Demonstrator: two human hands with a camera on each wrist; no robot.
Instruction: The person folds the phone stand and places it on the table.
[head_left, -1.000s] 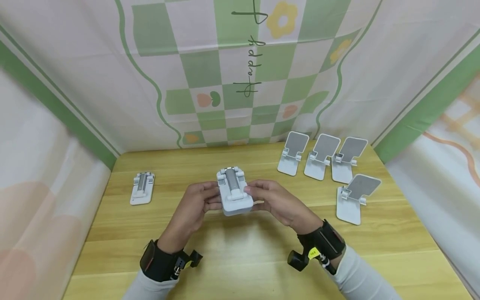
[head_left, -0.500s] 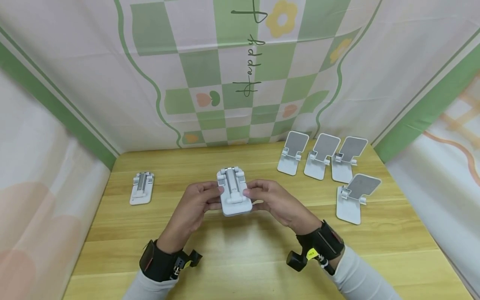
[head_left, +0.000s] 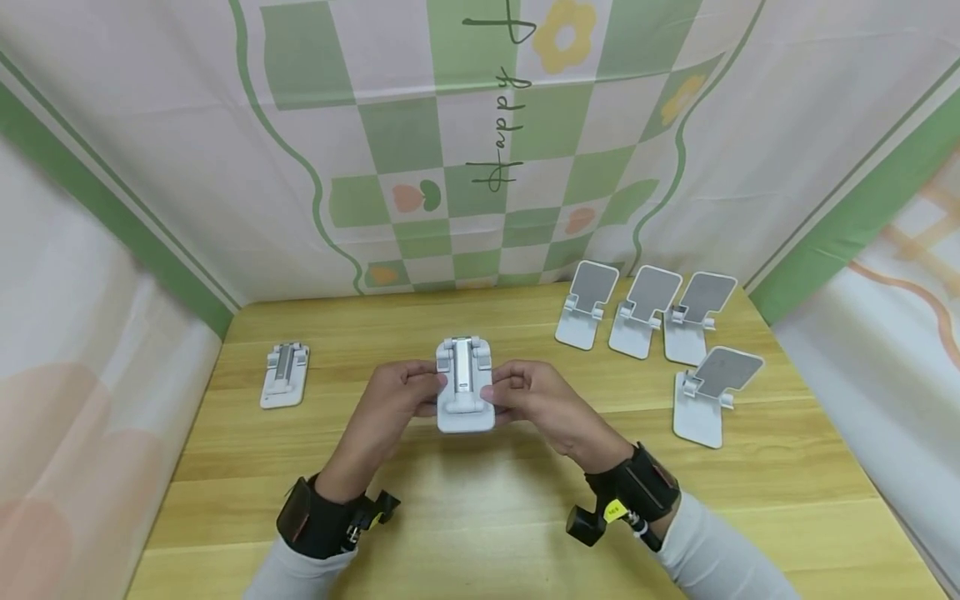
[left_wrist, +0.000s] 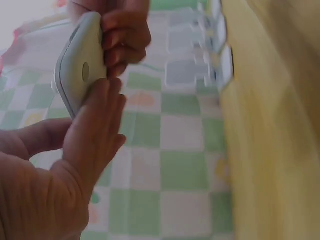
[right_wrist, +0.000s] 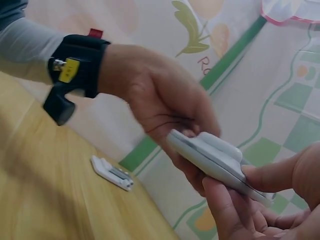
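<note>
Between both hands, a folded white phone stand (head_left: 465, 387) is held above the wooden table, its hinge end pointing away. My left hand (head_left: 387, 408) pinches its left edge, thumb on top and fingers beneath. On the opposite edge my right hand (head_left: 551, 408) pinches it too, with the thumb over the near right part. The left wrist view shows the stand's underside (left_wrist: 85, 65) with a round pad. In the right wrist view the stand (right_wrist: 215, 160) is seen edge-on, its plates lying flat together.
Another folded phone stand (head_left: 285, 375) lies at the table's left. Several unfolded stands with raised grey plates, one of them a nearer stand (head_left: 697, 412), stand at the right. A patterned cloth (head_left: 480, 192) hangs behind the wooden table (head_left: 480, 533).
The held stand has turned slightly and tipped, so its top now faces the head camera squarely. My right hand has shifted a little to the left; the other stands have not moved.
</note>
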